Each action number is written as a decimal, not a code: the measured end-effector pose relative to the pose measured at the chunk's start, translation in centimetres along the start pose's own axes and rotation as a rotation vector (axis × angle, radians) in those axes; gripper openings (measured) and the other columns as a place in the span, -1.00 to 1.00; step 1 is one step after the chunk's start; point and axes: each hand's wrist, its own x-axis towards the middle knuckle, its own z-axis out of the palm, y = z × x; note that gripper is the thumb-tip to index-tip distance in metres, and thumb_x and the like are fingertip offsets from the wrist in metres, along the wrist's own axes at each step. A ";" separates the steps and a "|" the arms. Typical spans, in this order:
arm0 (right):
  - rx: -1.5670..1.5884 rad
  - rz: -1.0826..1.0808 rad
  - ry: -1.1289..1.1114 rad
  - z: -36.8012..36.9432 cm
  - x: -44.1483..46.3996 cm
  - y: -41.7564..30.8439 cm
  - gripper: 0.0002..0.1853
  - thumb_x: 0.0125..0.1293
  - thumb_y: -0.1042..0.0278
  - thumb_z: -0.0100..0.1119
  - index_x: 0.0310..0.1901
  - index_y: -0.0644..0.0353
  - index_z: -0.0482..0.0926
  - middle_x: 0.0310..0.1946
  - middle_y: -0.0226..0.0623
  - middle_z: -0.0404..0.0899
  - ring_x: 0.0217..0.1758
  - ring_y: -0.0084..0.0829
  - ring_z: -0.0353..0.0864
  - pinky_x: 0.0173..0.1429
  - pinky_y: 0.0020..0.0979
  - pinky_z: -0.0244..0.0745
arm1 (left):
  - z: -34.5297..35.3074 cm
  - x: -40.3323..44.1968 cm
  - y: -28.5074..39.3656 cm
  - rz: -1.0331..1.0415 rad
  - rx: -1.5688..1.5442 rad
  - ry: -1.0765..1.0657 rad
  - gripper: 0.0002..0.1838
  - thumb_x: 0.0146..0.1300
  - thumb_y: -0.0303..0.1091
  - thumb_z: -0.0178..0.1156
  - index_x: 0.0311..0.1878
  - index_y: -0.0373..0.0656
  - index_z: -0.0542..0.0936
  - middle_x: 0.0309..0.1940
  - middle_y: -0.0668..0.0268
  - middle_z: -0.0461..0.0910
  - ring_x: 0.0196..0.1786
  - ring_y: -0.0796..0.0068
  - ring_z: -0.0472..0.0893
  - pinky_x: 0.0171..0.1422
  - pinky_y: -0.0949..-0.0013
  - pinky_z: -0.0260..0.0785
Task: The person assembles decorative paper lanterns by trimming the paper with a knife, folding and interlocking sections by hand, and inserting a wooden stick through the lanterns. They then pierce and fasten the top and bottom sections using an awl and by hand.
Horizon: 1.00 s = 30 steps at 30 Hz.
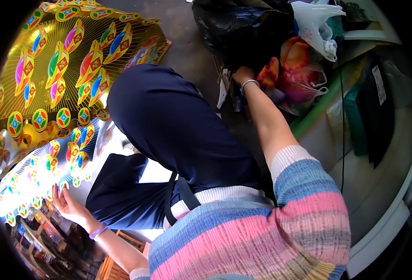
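My left hand (70,206) is open, its fingers apart, beside the lower edge of a shiny decorated paper piece (52,163) washed out by glare. Above that lies a gold pleated paper piece (82,37) with colourful oval and round ornaments. My right hand (244,75) reaches down to the floor, next to a black plastic bag (243,28) and some thin strips (223,88). Its fingers are curled in and the tips are hidden, so what they hold does not show.
A clear bag with orange and red contents (294,60) and a white plastic bag (320,23) stand beside my right forearm. Farther right are a green item (355,116) and a black item with a label (378,102). A wooden slatted item (117,256) is at lower left.
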 end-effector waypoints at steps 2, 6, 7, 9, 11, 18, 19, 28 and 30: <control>-0.232 -0.233 0.072 1.3 -1.1 0.6 -0.79 0.04 0.34 0.12 -0.38 0.23 0.69 -0.38 -0.13 0.67 -0.24 -0.20 0.68 -0.11 -0.32 0.56 | 0.0 -0.1 -0.2 -0.001 0.008 0.003 -0.67 0.30 -0.54 0.06 0.13 -0.28 0.46 -0.02 0.16 0.55 -0.05 0.42 0.58 0.12 0.41 0.37; -0.029 -0.338 -0.407 1.8 -4.6 2.5 -0.81 -0.01 0.33 0.19 -0.40 0.25 0.67 -0.51 -0.19 0.66 -0.43 -0.31 0.67 -0.30 -0.38 0.55 | 0.2 -0.3 -0.1 -0.021 -0.017 0.004 -0.68 0.30 -0.54 0.06 0.12 -0.28 0.46 0.00 0.15 0.55 -0.05 0.41 0.58 0.11 0.41 0.40; 0.122 -0.247 -0.485 2.1 -6.3 3.2 -0.82 0.01 0.34 0.19 -0.41 0.26 0.65 -0.50 -0.20 0.65 -0.48 -0.33 0.65 -0.35 -0.40 0.53 | 0.3 -0.3 -0.3 -0.024 -0.049 -0.004 -0.68 0.30 -0.54 0.06 0.12 -0.29 0.46 0.00 0.16 0.55 -0.05 0.42 0.58 0.11 0.41 0.40; 0.548 -0.151 -0.513 3.0 -10.2 5.0 -0.83 0.09 0.32 0.16 -0.46 0.27 0.60 -0.54 -0.25 0.61 -0.55 -0.37 0.60 -0.41 -0.41 0.50 | 0.4 -0.3 -0.7 -0.011 -0.102 -0.019 -0.69 0.30 -0.55 0.05 0.12 -0.29 0.46 0.01 0.16 0.54 -0.05 0.42 0.58 0.11 0.41 0.40; 0.682 -0.064 -0.664 2.8 -14.7 6.4 -0.79 0.15 0.29 0.13 -0.50 0.26 0.55 -0.58 -0.29 0.58 -0.56 -0.44 0.56 -0.42 -0.44 0.46 | 0.7 -0.3 -1.2 0.023 -0.149 -0.025 -0.69 0.30 -0.56 0.05 0.12 -0.29 0.46 0.02 0.17 0.54 -0.04 0.43 0.58 0.11 0.41 0.41; 0.431 -0.143 -0.596 0.9 -23.9 11.7 -0.86 0.08 0.34 0.17 -0.42 0.24 0.60 -0.52 -0.25 0.64 -0.49 -0.42 0.63 -0.33 -0.41 0.53 | 0.8 -0.2 -1.7 0.042 -0.256 -0.024 -0.70 0.29 -0.59 0.04 0.09 -0.29 0.46 0.04 0.18 0.54 -0.03 0.42 0.58 0.12 0.41 0.41; 0.399 -0.115 -0.595 0.6 -24.6 12.2 -0.85 0.08 0.33 0.17 -0.41 0.23 0.61 -0.51 -0.24 0.64 -0.48 -0.42 0.63 -0.32 -0.40 0.53 | 0.9 -0.2 -2.0 0.051 -0.286 -0.026 -0.71 0.29 -0.60 0.05 0.08 -0.29 0.47 0.04 0.18 0.54 -0.03 0.42 0.58 0.12 0.41 0.42; 0.198 -0.193 -0.509 -0.8 -29.2 16.2 -0.80 0.05 0.27 0.20 -0.35 0.21 0.60 -0.46 -0.15 0.65 -0.42 -0.24 0.65 -0.25 -0.30 0.53 | 0.9 -1.4 -1.3 0.116 -0.417 0.007 -0.74 0.29 -0.59 0.06 0.04 -0.29 0.50 0.12 0.16 0.49 -0.04 0.40 0.59 0.11 0.40 0.42; 0.238 -0.254 -0.444 -1.3 -30.3 15.8 -0.80 0.05 0.29 0.19 -0.36 0.24 0.58 -0.46 -0.12 0.63 -0.41 -0.19 0.64 -0.26 -0.28 0.52 | 1.0 -1.4 -1.0 0.085 -0.456 0.007 -0.75 0.29 -0.59 0.06 0.03 -0.29 0.51 0.11 0.16 0.50 -0.05 0.41 0.59 0.11 0.41 0.42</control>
